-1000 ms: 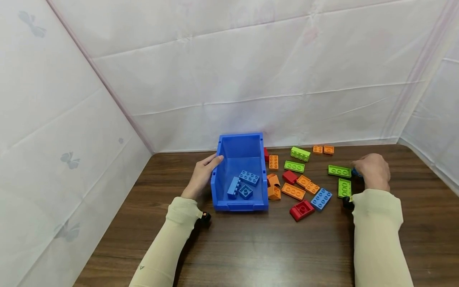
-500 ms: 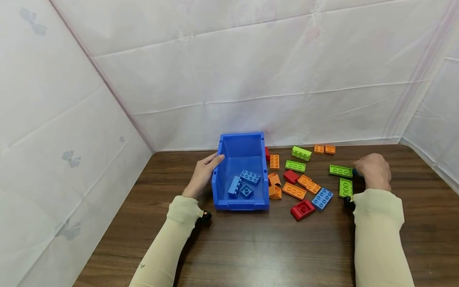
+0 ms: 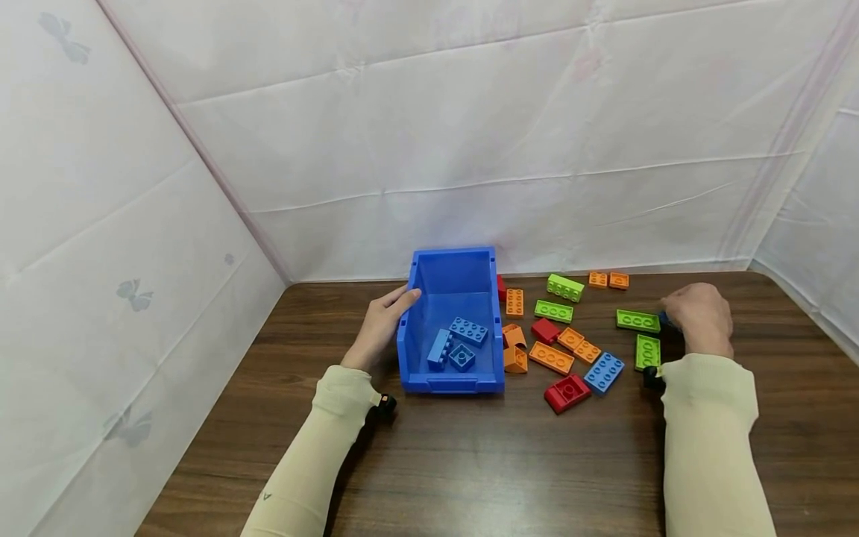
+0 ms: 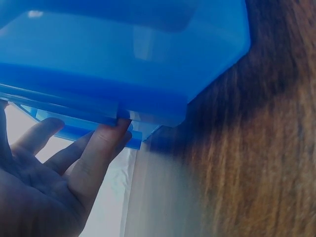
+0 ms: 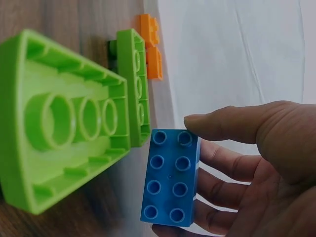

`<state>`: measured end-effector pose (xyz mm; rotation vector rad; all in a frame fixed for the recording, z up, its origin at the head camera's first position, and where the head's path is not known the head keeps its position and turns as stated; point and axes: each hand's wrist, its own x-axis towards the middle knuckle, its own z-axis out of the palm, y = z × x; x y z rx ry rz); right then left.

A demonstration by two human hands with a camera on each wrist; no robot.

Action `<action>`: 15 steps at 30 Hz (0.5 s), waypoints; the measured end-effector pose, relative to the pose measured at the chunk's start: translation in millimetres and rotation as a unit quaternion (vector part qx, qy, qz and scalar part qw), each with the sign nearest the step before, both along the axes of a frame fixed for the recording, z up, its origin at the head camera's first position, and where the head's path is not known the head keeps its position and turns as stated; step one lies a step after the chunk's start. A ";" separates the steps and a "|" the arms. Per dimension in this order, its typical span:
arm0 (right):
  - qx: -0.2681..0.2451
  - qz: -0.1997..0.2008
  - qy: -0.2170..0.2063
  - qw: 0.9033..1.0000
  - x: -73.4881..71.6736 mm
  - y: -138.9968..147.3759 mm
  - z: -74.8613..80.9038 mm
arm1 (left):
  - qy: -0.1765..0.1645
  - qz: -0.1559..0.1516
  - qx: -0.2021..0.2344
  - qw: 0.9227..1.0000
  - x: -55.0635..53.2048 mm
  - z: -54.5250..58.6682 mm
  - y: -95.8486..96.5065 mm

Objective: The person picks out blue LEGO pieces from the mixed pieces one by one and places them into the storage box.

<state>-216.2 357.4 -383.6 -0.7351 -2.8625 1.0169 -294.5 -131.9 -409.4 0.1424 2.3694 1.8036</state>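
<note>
My left hand (image 3: 381, 328) grips the left wall of a blue plastic bin (image 3: 451, 384), with its thumb over the rim. Its fingers (image 4: 101, 143) show against the bin's edge (image 4: 94, 106) in the left wrist view. Inside the bin lie three blue toy bricks (image 3: 468, 332). At the right, my right hand (image 3: 701, 319) holds a blue eight-stud brick (image 5: 169, 177), thumb at one corner and fingers along its side. Mostly hidden by the hand in the head view, this brick is close to two green bricks (image 3: 637, 321).
Between bin and right hand lie several loose bricks: an orange one (image 3: 552, 358), a red one (image 3: 567, 393), a blue one (image 3: 604, 372) and a lime one (image 3: 565, 288). White sheeting (image 3: 429, 134) rises behind the wooden table (image 3: 470, 462).
My right hand shifts very slightly at the blue brick. The left hand, the bin and the loose bricks stay in place; the head view drifts a little.
</note>
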 end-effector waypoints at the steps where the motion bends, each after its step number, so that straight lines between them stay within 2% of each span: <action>1: 0.000 0.003 0.005 1.000 0.6 -0.6 0.7 | 0.000 0.000 0.001 1.000 0.2 0.1 0.1; 9: 0.004 0.010 0.056 0.998 3.3 -8.8 8.3 | -0.006 -0.001 0.010 1.000 0.8 0.0 0.3; 15: 0.006 0.014 0.079 0.997 2.1 -20.1 21.9 | -0.003 -0.002 0.011 1.000 1.2 1.2 1.1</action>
